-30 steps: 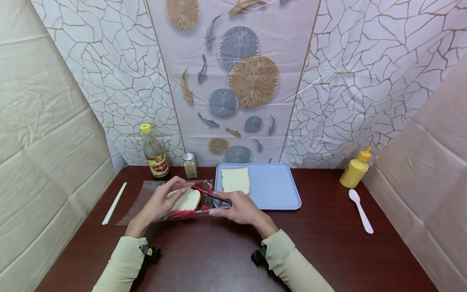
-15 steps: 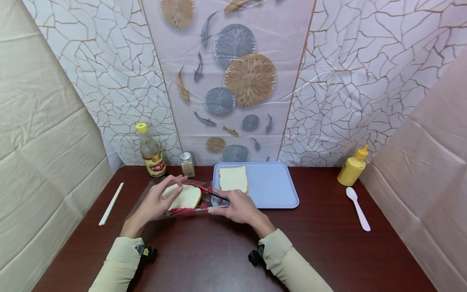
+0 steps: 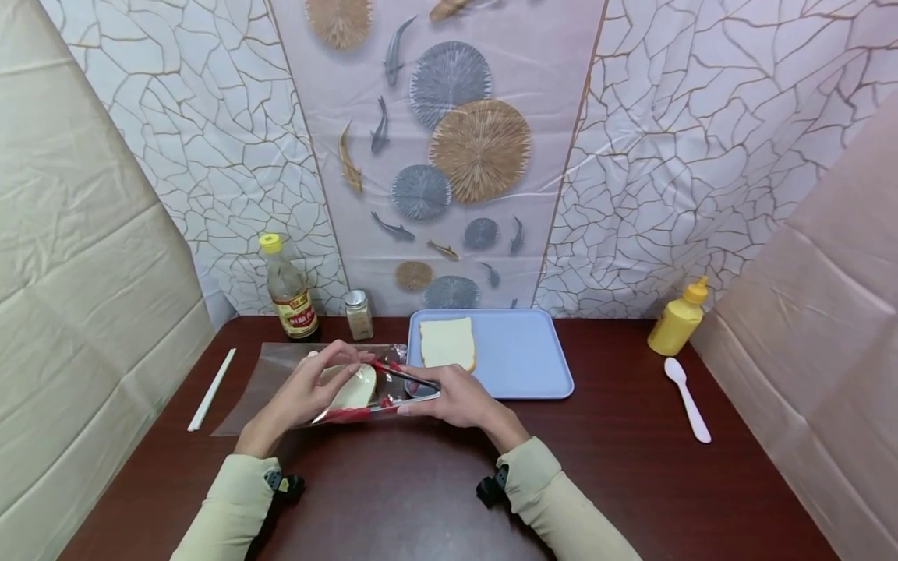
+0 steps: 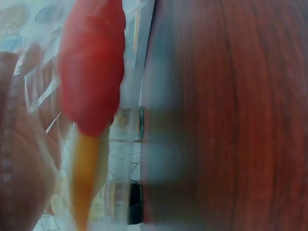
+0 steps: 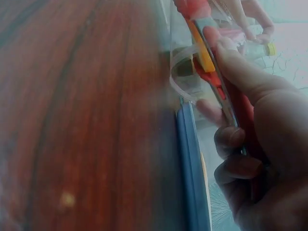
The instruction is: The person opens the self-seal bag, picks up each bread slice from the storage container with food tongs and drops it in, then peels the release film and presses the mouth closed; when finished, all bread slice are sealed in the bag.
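Nearest of all, cream sleeves (image 3: 220, 506) reach in over the dark reddish-brown wooden table (image 3: 393, 491), and here's the right hand (image 3: 459, 397), fingers clamped firmly round a pair of metal tongs with red tips (image 3: 403, 375). Between those tips, left of centre, sits a pale slice of bread with a golden crust (image 3: 359, 389), seen through a clear plastic bag (image 3: 256, 386) spreading out to the left. Close beside it, the left hand (image 3: 309, 389) is at the plastic, thumb and fingers curved; whether they pinch the film, I cannot tell.

Out to the right, a white plastic spoon (image 3: 688, 401); out to the left, slim white chopsticks (image 3: 212, 389). Farther on, just right of the tongs, a light blue rectangular tray (image 3: 522, 354) carries a second bread slice (image 3: 447, 343) at its left. At the far edge stand a yellow squeeze bottle (image 3: 676, 323) on the right, a small glass jar with a silver lid (image 3: 358, 316) and, left of it, a yellow-capped glass bottle (image 3: 291, 300).
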Available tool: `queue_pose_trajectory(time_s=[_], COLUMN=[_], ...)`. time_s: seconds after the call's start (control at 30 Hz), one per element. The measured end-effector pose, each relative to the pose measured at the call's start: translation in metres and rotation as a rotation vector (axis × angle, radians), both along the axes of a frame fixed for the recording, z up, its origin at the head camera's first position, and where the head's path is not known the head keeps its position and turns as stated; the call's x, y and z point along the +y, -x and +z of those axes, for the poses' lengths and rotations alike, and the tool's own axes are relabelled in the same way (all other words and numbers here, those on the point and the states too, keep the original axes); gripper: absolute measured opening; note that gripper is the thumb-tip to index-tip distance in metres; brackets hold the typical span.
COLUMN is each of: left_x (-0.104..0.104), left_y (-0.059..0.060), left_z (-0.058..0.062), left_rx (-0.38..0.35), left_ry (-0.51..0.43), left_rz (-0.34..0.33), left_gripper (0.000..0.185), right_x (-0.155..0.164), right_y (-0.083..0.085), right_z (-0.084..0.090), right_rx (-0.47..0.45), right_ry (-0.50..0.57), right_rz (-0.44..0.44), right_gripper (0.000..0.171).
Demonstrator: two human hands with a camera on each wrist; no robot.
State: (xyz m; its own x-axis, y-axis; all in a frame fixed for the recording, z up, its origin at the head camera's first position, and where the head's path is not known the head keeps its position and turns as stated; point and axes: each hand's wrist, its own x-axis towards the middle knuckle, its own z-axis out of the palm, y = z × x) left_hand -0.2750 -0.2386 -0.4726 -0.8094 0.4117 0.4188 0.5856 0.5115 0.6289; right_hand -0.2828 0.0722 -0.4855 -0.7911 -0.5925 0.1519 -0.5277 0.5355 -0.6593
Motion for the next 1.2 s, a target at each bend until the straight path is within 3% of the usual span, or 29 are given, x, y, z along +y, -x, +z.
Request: queue_pose_trajectory(time_s=[0.2,0.57,0.73,1.03,1.2], left_x=[0.001,-0.006,-0.004,-0.005,-0.006], left_y=[0.003,0.004,0.004,0.002,0.001], left_z=[-0.007,-0.011,-0.011,-0.01,-0.009], left_rx=[0.024,-0.044,-0.031,-0.121,-0.121], left_ry=[-0.018,0.012,0.005,-0.077,-0.074], left_rz=[-0.054,0.076,0.055,0.025,0.023], left_gripper=[0.011,0.013,0.013,0.008,0.011], right_x=[-0.001,-0.005,0.002,0.021,0.036], right_y=[-0.001,-0.002,-0.003,-0.007,-0.01], right_z=[-0.003,-0.001,-0.003,-0.002,0.001], right_rx=[0.004,0.01,-0.004,-0.02,0.004], right_ry=[-0.041,-0.056,-0.055,-0.011,0.016], right_rz=[-0.022,-0.036,-0.043,-0.022,-0.022], right_gripper=[0.075,0.082,0.082,0.079,0.076])
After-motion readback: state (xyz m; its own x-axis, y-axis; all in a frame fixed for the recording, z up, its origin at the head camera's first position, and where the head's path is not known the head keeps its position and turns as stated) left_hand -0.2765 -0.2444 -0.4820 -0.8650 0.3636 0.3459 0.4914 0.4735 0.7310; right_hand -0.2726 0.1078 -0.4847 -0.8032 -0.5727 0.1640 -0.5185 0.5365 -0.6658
